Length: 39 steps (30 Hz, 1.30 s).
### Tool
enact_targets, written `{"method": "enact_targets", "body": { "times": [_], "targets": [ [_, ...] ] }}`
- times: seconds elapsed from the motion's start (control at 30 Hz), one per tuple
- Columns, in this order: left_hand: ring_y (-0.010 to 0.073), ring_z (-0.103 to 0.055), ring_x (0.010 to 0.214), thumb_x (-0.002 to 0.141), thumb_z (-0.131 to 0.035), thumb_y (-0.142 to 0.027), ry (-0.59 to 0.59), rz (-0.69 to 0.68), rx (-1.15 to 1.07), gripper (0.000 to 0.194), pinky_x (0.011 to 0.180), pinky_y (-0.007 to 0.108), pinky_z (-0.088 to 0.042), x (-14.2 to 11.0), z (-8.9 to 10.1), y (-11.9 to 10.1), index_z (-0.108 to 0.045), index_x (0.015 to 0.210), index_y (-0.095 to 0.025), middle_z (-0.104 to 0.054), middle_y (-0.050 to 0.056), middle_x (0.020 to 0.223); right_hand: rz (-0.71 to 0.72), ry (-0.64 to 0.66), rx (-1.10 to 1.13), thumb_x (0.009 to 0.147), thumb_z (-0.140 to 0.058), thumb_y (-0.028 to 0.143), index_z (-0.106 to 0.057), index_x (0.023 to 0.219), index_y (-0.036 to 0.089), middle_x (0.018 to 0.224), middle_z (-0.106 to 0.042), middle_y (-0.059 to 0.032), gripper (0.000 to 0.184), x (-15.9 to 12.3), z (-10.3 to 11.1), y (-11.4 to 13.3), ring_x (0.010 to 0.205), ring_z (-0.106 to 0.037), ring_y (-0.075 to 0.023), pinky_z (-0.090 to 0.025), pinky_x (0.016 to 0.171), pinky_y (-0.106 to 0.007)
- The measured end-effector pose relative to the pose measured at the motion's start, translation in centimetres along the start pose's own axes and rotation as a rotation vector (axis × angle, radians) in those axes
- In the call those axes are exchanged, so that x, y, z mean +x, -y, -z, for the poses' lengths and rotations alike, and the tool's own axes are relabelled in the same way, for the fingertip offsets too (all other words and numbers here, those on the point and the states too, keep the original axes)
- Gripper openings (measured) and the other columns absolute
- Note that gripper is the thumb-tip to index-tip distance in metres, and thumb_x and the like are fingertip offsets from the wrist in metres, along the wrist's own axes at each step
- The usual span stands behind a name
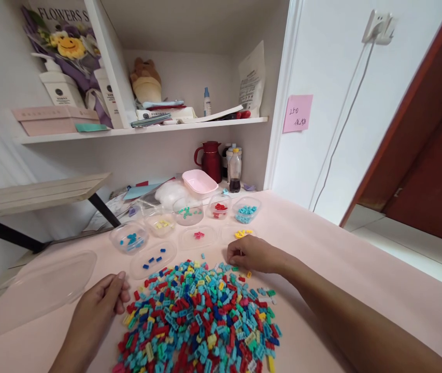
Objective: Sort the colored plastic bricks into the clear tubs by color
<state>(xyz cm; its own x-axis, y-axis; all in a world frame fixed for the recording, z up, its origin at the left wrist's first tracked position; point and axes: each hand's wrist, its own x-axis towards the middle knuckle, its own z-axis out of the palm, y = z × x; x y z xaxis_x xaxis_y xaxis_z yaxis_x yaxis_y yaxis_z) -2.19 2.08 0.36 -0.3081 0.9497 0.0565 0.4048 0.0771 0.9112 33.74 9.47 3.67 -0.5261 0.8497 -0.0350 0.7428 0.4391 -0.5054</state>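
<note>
A big heap of small coloured plastic bricks [201, 316] lies on the pink table [341, 269] in front of me. My left hand [98, 303] rests at the heap's left edge, fingers curled loosely, with nothing seen in it. My right hand [254, 254] sits at the heap's far right edge, fingers pinched together on something too small to make out. Just beyond it a clear lid holds yellow bricks [243, 233]. Other clear lids and tubs hold sorted bricks: dark blue [153, 259], pink [199, 235], light blue [246, 211], red [219, 207], green [187, 211].
A large clear lid [45, 282] lies at the left. A pink tray [199, 182], a red jug [210, 159] and a bottle [235, 171] stand at the back by the wall. A wooden bench [34, 194] juts in at left, shelves above.
</note>
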Motion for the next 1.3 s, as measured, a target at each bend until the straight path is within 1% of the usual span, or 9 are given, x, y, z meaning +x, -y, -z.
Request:
{"method": "enact_targets", "body": {
  "times": [0.17, 0.3, 0.43, 0.53, 0.67, 0.73, 1.07, 1.17, 1.3],
  "targets": [
    [0.013, -0.051, 0.049, 0.075, -0.056, -0.061, 0.008, -0.01, 0.025, 0.039, 0.051, 0.023, -0.041, 0.1, 0.0, 0.1, -0.06, 0.072, -0.022, -0.061, -0.004, 0.056, -0.017, 0.055, 0.044, 0.073, -0.054, 0.017, -0.065, 0.08, 0.022, 0.075, -0.068, 0.0016, 0.014, -0.1, 0.4, -0.4, 0.069, -0.058, -0.0143, -0.038, 0.058, -0.023],
    [0.0128, -0.05, 0.049, 0.076, -0.054, -0.06, 0.017, -0.006, 0.023, 0.039, 0.052, 0.023, -0.04, 0.1, -0.1, 0.0, -0.059, 0.07, -0.022, -0.06, -0.004, 0.056, 0.015, 0.18, 0.122, 0.074, -0.056, 0.019, -0.065, 0.081, 0.021, 0.075, -0.067, 0.001, 0.011, -0.3, 0.6, -0.9, 0.067, -0.058, -0.0139, -0.039, 0.058, -0.022],
    [0.0128, -0.051, 0.049, 0.075, -0.055, -0.061, 0.017, -0.002, 0.024, 0.04, 0.053, 0.023, -0.041, 0.0, -0.1, -0.1, -0.058, 0.068, -0.022, -0.06, -0.004, 0.056, 0.048, 0.023, 0.07, 0.076, -0.061, 0.029, -0.066, 0.085, 0.021, 0.082, -0.067, -0.0005, 0.013, -0.1, 0.4, -0.7, 0.072, -0.058, -0.0153, -0.04, 0.062, -0.024],
    [0.0128, -0.051, 0.049, 0.075, -0.054, -0.062, 0.014, 0.002, 0.036, 0.041, 0.052, 0.024, -0.041, 0.0, -0.1, -0.1, -0.058, 0.067, -0.021, -0.06, -0.004, 0.056, 0.059, 0.034, 0.044, 0.072, -0.067, 0.035, -0.067, 0.089, 0.023, 0.084, -0.068, -0.0004, 0.021, 0.0, 0.2, -0.3, 0.073, -0.059, -0.0158, -0.04, 0.062, -0.024],
    [0.0133, -0.051, 0.048, 0.073, -0.054, -0.063, 0.01, -0.008, 0.041, 0.042, 0.051, 0.024, -0.041, 0.0, -0.1, -0.2, -0.059, 0.069, -0.021, -0.06, -0.004, 0.055, 0.008, -0.044, -0.045, 0.074, -0.061, 0.024, -0.068, 0.083, 0.023, 0.082, -0.069, -0.0001, 0.012, 0.2, -0.2, 0.0, 0.074, -0.059, -0.0159, -0.038, 0.061, -0.024],
    [0.0136, -0.051, 0.048, 0.072, -0.055, -0.064, 0.006, -0.011, 0.039, 0.043, 0.05, 0.024, -0.041, 0.0, -0.1, -0.3, -0.059, 0.068, -0.021, -0.06, -0.004, 0.054, 0.003, -0.074, -0.056, 0.075, -0.057, 0.019, -0.069, 0.083, 0.023, 0.083, -0.07, 0.0, 0.015, 0.3, -0.4, -0.1, 0.074, -0.06, -0.0157, -0.038, 0.062, -0.025],
    [0.0134, -0.051, 0.049, 0.075, -0.053, -0.063, 0.015, 0.004, 0.058, 0.042, 0.052, 0.024, -0.041, -0.1, 0.0, -0.1, -0.058, 0.069, -0.021, -0.06, -0.004, 0.056, 0.123, -0.039, -0.092, 0.073, -0.06, 0.016, -0.069, 0.103, 0.028, 0.087, -0.068, 0.0003, 0.033, 0.3, -0.3, -0.2, 0.076, -0.059, -0.0148, -0.039, 0.065, -0.024],
    [0.0129, -0.051, 0.049, 0.077, -0.052, -0.062, 0.025, -0.002, 0.06, 0.042, 0.053, 0.024, -0.041, -0.1, 0.0, 0.0, -0.058, 0.067, -0.022, -0.06, -0.004, 0.057, 0.144, -0.036, -0.118, 0.075, -0.059, 0.017, -0.069, 0.099, 0.028, 0.091, -0.067, -0.0001, 0.028, 0.3, -0.3, -0.1, 0.079, -0.059, -0.0151, -0.039, 0.068, -0.025],
    [0.0128, -0.051, 0.05, 0.077, -0.053, -0.061, 0.024, -0.001, 0.047, 0.041, 0.052, 0.023, -0.041, 0.0, 0.0, 0.1, -0.059, 0.069, -0.022, -0.06, -0.004, 0.057, 0.09, -0.037, -0.142, 0.075, -0.061, 0.02, -0.068, 0.087, 0.025, 0.088, -0.067, -0.0001, 0.014, 0.3, -0.2, 0.2, 0.078, -0.058, -0.0154, -0.038, 0.064, -0.024]
  ]
}}
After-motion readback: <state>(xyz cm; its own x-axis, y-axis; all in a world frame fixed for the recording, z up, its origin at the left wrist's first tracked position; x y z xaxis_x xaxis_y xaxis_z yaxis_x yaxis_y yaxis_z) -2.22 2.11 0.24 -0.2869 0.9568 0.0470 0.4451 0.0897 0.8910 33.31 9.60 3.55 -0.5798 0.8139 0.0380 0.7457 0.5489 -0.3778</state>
